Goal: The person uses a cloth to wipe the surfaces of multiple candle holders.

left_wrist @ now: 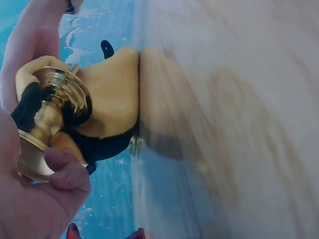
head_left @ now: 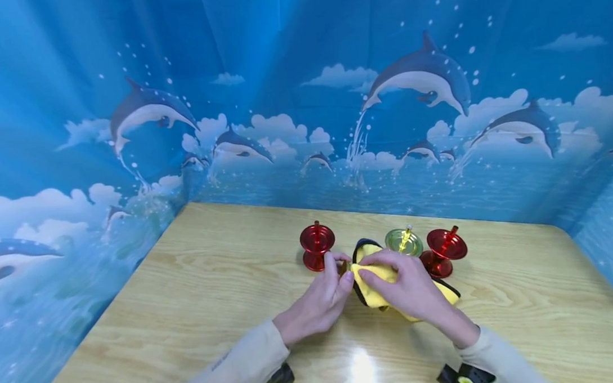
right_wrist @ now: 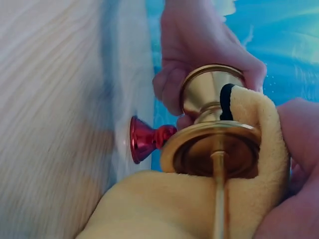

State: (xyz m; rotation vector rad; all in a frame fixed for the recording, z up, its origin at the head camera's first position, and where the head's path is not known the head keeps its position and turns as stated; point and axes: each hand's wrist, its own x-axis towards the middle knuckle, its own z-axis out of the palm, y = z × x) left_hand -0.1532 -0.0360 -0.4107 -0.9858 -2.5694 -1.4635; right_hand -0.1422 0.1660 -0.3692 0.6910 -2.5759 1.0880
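Observation:
A gold metal candle holder (right_wrist: pixel 207 97) with a round dish and a thin central stem lies tipped on its side between my hands, off the table. My left hand (head_left: pixel 315 306) grips it by the flared base (left_wrist: pixel 32 157), fingers curled round. A yellow cloth (head_left: pixel 373 293) with black edging is folded over the dish's rim. On the far side of the dish, my right hand (head_left: pixel 416 283) pinches the cloth against it. The cloth's loose part hangs below the right hand towards the table. In the head view the hands and cloth hide most of the holder.
Behind the left hand a red candle holder (head_left: pixel 316 242) stands on the wooden table (head_left: pixel 212 262). A green-gold holder (head_left: pixel 403 243) and another red holder (head_left: pixel 442 253) stand close behind the right hand. A blue dolphin-print curtain (head_left: pixel 283 102) surrounds the table's back and sides.

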